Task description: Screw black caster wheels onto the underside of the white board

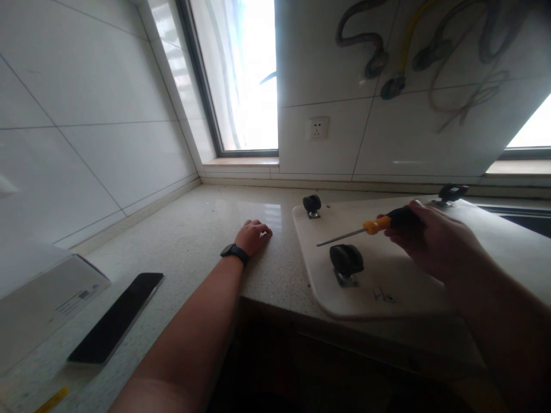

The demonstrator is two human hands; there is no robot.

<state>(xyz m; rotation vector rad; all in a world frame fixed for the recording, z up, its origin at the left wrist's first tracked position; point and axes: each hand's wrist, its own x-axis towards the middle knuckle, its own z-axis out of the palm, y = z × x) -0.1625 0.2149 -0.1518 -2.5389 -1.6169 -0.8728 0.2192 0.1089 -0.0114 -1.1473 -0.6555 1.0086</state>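
Note:
My right hand (419,244) is closed round the black and yellow handle of a screwdriver (377,224). Its shaft points left, with the tip above a white board (413,281) that has rounded corners. Below the shaft, a black caster (346,261) stands on its metal plate near the board's front left corner. Another caster (312,205) is at the back left, and a third caster (450,193) at the back right. Small metal pieces (384,296), perhaps screws, lie on the board. My left hand (253,236), fingers curled together, rests on the speckled countertop; what it holds, if anything, is too small to name.
A dark flat slab (118,318) and a pale box (55,307) lie on the counter at left, with a yellow object (52,400) in the corner. Behind are a window, a wall socket (318,128) and hanging hoses (365,40). The counter's front edge (275,304) runs below my hands.

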